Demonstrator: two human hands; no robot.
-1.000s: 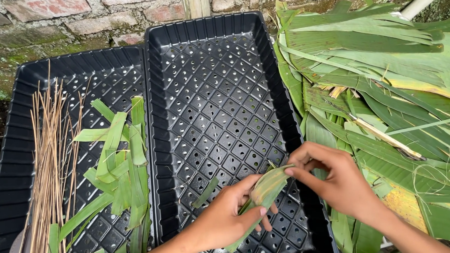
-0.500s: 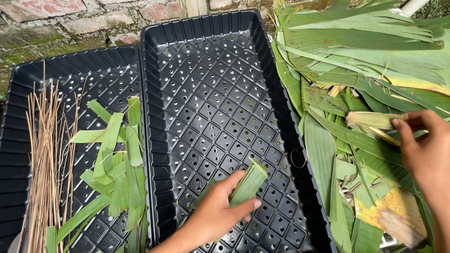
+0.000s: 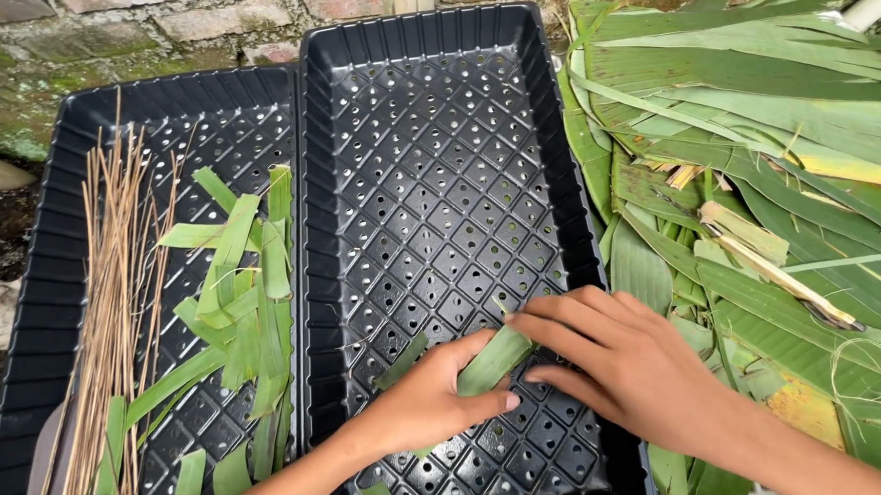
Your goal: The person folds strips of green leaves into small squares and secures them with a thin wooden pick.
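Left hand [image 3: 428,402] is gripping a folded green leaf strip [image 3: 493,361] near the black perforated tray's [image 3: 433,43] front edge, while right hand [image 3: 632,368], fingers extended and holding nothing, is touching it.

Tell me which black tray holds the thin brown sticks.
The left tray; sticks lie along its left side. The middle tray has none.

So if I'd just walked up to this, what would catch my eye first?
Probably the two hands low in the middle: the left hand grips a folded green leaf strip over the black perforated tray, and the right hand rests its fingers on it. To the right lies a big heap of long green leaves. On the left, a second black tray holds cut leaf strips beside a bundle of thin brown sticks.
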